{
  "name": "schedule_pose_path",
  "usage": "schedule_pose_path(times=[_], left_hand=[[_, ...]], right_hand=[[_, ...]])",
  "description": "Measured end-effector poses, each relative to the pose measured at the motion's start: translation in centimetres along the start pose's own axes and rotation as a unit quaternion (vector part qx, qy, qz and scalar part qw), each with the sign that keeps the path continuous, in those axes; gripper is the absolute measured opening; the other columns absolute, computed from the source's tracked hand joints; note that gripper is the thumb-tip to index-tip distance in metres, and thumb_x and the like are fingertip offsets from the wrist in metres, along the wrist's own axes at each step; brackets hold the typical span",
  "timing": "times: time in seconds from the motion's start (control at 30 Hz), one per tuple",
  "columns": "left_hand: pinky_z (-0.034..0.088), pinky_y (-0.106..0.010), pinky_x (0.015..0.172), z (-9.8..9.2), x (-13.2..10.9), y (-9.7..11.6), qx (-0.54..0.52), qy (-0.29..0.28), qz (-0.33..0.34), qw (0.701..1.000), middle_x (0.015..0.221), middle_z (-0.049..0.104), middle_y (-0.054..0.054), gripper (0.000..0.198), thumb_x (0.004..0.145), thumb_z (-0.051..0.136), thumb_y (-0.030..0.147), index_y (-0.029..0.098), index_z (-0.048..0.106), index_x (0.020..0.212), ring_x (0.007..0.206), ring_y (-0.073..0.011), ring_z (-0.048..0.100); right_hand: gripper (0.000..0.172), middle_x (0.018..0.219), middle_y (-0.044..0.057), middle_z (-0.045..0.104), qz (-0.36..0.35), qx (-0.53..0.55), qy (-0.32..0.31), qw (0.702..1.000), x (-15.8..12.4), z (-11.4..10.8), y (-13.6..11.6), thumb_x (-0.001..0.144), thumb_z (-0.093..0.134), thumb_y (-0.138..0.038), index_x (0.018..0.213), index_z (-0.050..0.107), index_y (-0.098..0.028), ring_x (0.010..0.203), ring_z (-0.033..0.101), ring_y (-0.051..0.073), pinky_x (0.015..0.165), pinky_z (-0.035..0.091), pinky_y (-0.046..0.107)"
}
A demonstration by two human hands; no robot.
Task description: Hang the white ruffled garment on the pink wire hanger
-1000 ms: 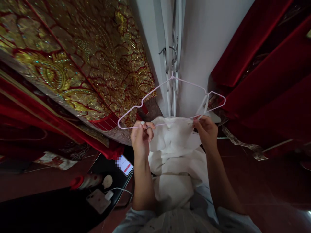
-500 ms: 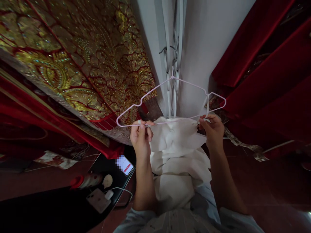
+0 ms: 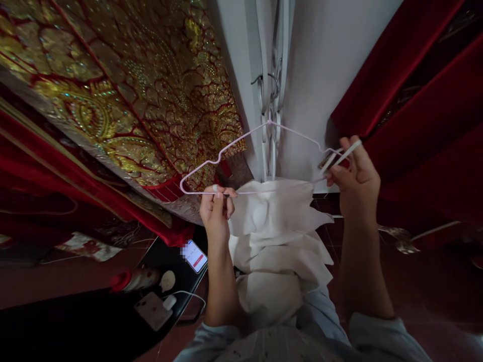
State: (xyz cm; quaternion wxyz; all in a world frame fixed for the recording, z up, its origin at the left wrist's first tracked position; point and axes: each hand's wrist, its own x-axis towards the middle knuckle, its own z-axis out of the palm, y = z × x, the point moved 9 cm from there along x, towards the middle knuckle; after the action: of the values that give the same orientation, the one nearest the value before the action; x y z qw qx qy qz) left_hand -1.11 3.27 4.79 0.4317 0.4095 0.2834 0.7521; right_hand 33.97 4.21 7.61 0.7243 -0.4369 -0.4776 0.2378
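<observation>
My left hand (image 3: pixel 217 207) is closed around the bottom bar of a pale pink clothes hanger (image 3: pixel 245 134), near its left corner. The hanger's dark hook sits against white metal bars at the top. My right hand (image 3: pixel 356 178) pinches a thin white strap (image 3: pixel 334 161) and holds it stretched at the hanger's right end, covering that corner. White ruffled fabric (image 3: pixel 271 241) lies below the bottom bar, over my front; whether the strap is joined to it I cannot make out.
Gold-and-red embroidered cloth (image 3: pixel 151 90) hangs at the left, dark red cloth (image 3: pixel 407 100) at the right. On a black bench (image 3: pixel 94 322) at the lower left are a lit phone (image 3: pixel 196 256), a second phone (image 3: pixel 153 310) with a white charger, and a red-capped bottle (image 3: pixel 134 279).
My right hand has moved right and up, drawing the white strap out over the hanger's right end. My left hand has stayed on the bottom bar.
</observation>
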Motion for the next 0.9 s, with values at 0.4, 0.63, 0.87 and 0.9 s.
schedule_pose_path(times=[0.4,0.63,0.87,0.9], left_hand=[[0.025,-0.017,0.042,0.1,-0.3,-0.7,-0.015,-0.007,-0.028,0.999,0.077,0.074,-0.001,0.035,0.085,0.089,0.043,0.018,0.065,0.089,0.04,-0.0018,0.035],[0.023,-0.017,0.04,0.5,-0.7,-1.6,-0.035,-0.003,-0.048,0.998,0.08,0.077,-0.002,0.033,0.082,0.089,0.039,0.02,0.065,0.095,0.038,-0.0014,0.034],[0.037,-0.019,0.046,-4.9,0.1,0.5,0.058,0.123,0.068,0.988,0.108,0.083,-0.008,0.029,0.084,0.082,0.031,0.021,0.064,0.105,0.046,-0.0046,0.047],[0.038,-0.019,0.047,-5.7,0.3,1.3,0.076,0.142,0.103,0.982,0.109,0.082,-0.008,0.028,0.086,0.081,0.034,0.021,0.065,0.105,0.048,-0.0046,0.048]], right_hand=[[0.034,0.11,0.008,0.082,-0.163,-0.09,0.277,0.942,-4.0,-9.2,-0.8,0.082,0.088,-0.041,0.116,0.084,-0.036,0.075,0.071,0.024,0.061,0.056,0.044],[0.051,0.12,0.008,0.073,-0.045,-0.169,-0.188,0.966,-4.8,4.1,2.3,0.086,0.082,-0.041,0.136,0.074,-0.034,0.069,0.059,0.015,0.063,0.055,0.036],[0.047,0.101,0.001,0.06,-0.042,-0.138,-0.213,0.966,-7.6,7.6,2.8,0.087,0.08,-0.044,0.132,0.075,-0.031,0.062,0.042,0.01,0.06,0.049,0.03],[0.042,0.101,0.001,0.061,-0.045,-0.131,-0.211,0.968,-7.6,7.5,2.7,0.087,0.081,-0.043,0.127,0.077,-0.03,0.061,0.042,0.01,0.058,0.047,0.029]])
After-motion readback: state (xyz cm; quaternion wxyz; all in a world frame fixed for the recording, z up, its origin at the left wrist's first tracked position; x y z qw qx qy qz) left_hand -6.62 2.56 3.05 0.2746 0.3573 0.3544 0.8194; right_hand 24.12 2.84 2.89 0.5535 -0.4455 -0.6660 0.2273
